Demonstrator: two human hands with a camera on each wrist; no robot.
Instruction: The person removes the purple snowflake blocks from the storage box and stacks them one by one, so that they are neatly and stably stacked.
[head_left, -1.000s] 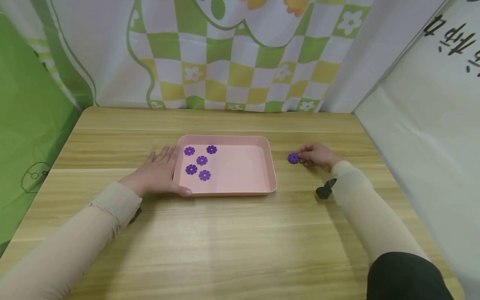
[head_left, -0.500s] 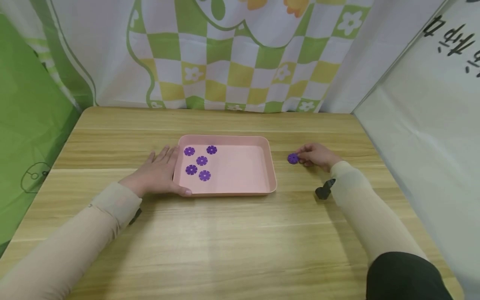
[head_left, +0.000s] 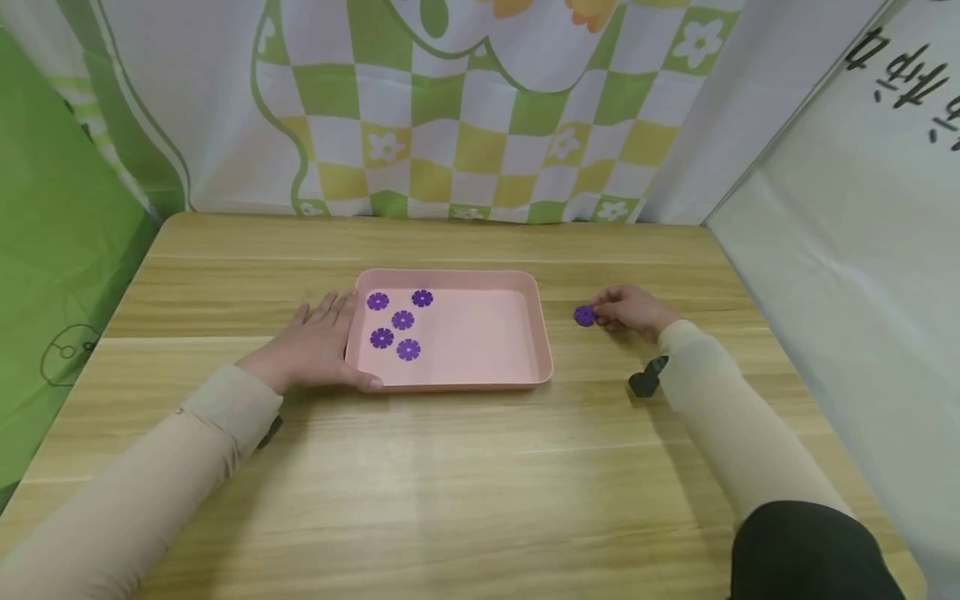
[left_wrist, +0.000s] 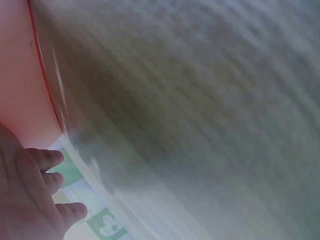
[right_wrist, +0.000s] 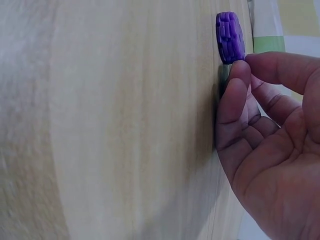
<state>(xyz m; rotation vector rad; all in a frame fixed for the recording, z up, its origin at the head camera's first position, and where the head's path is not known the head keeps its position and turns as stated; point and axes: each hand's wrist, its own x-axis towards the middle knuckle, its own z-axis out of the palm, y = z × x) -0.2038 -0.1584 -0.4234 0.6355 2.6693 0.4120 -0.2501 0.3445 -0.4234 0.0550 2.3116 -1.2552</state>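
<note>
My left hand point(head_left: 309, 350) lies against the left side of a pink tray point(head_left: 487, 333), fingers straight and spread, thumb along the front edge. Several flat purple snowflake discs point(head_left: 402, 320) with notched rims lie apart from each other in the tray's left half. To the right of the tray, my right hand point(head_left: 633, 310) pinches a small stack of purple snowflake discs point(head_left: 585, 315) between thumb and fingertips, low over the table. In the right wrist view the stack point(right_wrist: 230, 37) stands on edge, its layers showing. The left wrist view shows the fingers point(left_wrist: 47, 159) beside the tray wall point(left_wrist: 25, 80).
The tray stands on a wood-grain table point(head_left: 450, 483). A checkered green, yellow and white curtain point(head_left: 480, 125) hangs behind the far edge. At the right is a white panel point(head_left: 862, 250) with black writing; green cloth point(head_left: 67, 250) hangs at the left.
</note>
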